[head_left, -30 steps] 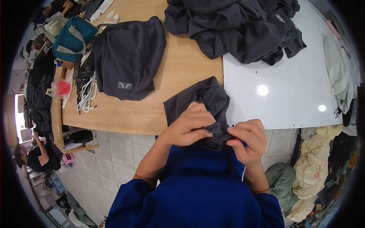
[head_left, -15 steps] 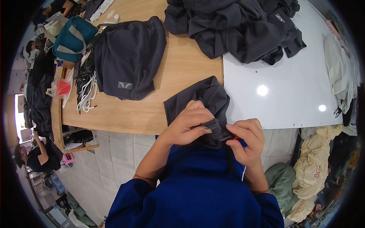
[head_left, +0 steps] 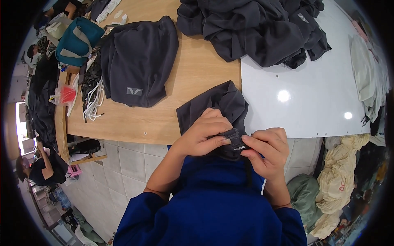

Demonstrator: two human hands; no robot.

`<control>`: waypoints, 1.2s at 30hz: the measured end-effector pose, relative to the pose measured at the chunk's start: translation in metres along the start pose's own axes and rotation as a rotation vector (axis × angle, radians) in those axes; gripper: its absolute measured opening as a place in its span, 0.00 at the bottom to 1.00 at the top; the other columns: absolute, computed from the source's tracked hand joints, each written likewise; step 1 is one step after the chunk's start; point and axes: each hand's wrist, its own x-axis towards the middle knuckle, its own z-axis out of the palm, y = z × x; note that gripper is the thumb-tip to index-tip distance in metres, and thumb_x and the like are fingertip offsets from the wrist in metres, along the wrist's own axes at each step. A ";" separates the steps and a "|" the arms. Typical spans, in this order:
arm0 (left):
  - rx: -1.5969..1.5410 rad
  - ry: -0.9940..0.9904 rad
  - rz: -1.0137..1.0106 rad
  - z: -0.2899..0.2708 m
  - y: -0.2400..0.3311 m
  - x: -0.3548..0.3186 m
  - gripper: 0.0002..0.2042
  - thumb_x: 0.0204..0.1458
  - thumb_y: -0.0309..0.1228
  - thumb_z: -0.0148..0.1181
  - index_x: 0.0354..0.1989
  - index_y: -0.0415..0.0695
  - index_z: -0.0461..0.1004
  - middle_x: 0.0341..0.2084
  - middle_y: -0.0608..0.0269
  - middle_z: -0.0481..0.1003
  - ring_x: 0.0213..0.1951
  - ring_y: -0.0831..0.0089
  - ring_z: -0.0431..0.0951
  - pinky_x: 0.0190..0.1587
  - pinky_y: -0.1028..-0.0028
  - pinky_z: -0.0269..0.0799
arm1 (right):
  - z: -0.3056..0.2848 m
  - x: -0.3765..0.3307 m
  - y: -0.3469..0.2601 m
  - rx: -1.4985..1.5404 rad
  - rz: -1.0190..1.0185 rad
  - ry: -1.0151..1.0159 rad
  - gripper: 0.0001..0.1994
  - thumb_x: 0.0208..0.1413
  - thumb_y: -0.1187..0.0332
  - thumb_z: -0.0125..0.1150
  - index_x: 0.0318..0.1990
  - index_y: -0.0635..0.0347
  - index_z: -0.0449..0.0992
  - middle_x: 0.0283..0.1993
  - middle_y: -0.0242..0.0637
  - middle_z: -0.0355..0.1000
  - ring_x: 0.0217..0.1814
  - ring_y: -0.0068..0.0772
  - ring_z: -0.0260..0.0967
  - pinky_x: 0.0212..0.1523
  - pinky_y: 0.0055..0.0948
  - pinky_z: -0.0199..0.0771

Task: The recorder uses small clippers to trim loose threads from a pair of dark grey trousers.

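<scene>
Wooden tabletop (head_left: 193, 82) bears a dark garment (head_left: 213, 104) whose bunched edge the left hand (head_left: 205, 135) and right hand (head_left: 266, 149) both pinch tightly

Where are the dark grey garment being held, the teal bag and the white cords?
dark grey garment (head_left: 219, 104), head view, its flat upper part.
teal bag (head_left: 76, 41), head view, its side.
white cords (head_left: 95, 102), head view, bundle middle.

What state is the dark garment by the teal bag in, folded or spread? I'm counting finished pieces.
Folded: the dark garment lies flat in a compact stack on the wooden table, beside the teal bag.
</scene>
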 end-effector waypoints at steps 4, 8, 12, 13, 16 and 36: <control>0.012 -0.012 -0.003 -0.001 -0.001 -0.001 0.08 0.48 0.34 0.59 0.31 0.42 0.74 0.27 0.68 0.72 0.31 0.70 0.63 0.38 0.72 0.53 | -0.001 -0.001 0.001 -0.034 -0.021 -0.005 0.15 0.34 0.59 0.69 0.34 0.51 0.81 0.27 0.24 0.70 0.28 0.25 0.60 0.31 0.25 0.54; 0.014 -0.008 -0.022 -0.002 -0.001 -0.002 0.08 0.48 0.34 0.59 0.31 0.42 0.74 0.27 0.67 0.72 0.31 0.70 0.63 0.39 0.72 0.53 | -0.001 -0.004 0.004 0.090 0.053 -0.020 0.15 0.35 0.62 0.70 0.35 0.53 0.81 0.28 0.27 0.70 0.28 0.27 0.60 0.31 0.24 0.57; -0.019 0.040 -0.031 0.000 0.000 -0.003 0.08 0.47 0.33 0.59 0.31 0.42 0.74 0.29 0.66 0.73 0.33 0.69 0.64 0.42 0.71 0.54 | 0.000 -0.008 -0.002 0.422 0.341 0.047 0.17 0.37 0.66 0.71 0.37 0.59 0.79 0.29 0.34 0.70 0.28 0.27 0.61 0.30 0.25 0.60; -0.020 0.039 -0.030 -0.001 -0.001 -0.003 0.08 0.47 0.33 0.59 0.31 0.42 0.74 0.29 0.66 0.73 0.33 0.69 0.64 0.42 0.71 0.54 | 0.002 -0.009 -0.003 0.421 0.341 0.048 0.17 0.37 0.66 0.71 0.37 0.59 0.79 0.29 0.34 0.70 0.28 0.27 0.61 0.30 0.25 0.60; 0.002 0.053 -0.010 0.000 -0.003 -0.003 0.07 0.46 0.32 0.60 0.30 0.42 0.74 0.33 0.65 0.73 0.33 0.69 0.65 0.43 0.70 0.54 | 0.008 -0.007 -0.009 0.601 0.418 0.153 0.19 0.36 0.66 0.72 0.39 0.61 0.78 0.29 0.36 0.69 0.29 0.27 0.61 0.28 0.25 0.60; -0.166 0.217 -0.011 0.015 -0.005 -0.007 0.06 0.42 0.22 0.61 0.29 0.38 0.71 0.38 0.53 0.75 0.34 0.66 0.74 0.39 0.72 0.69 | 0.019 -0.013 -0.008 0.603 0.677 0.211 0.05 0.53 0.78 0.58 0.37 0.68 0.76 0.26 0.36 0.73 0.26 0.19 0.68 0.29 0.14 0.65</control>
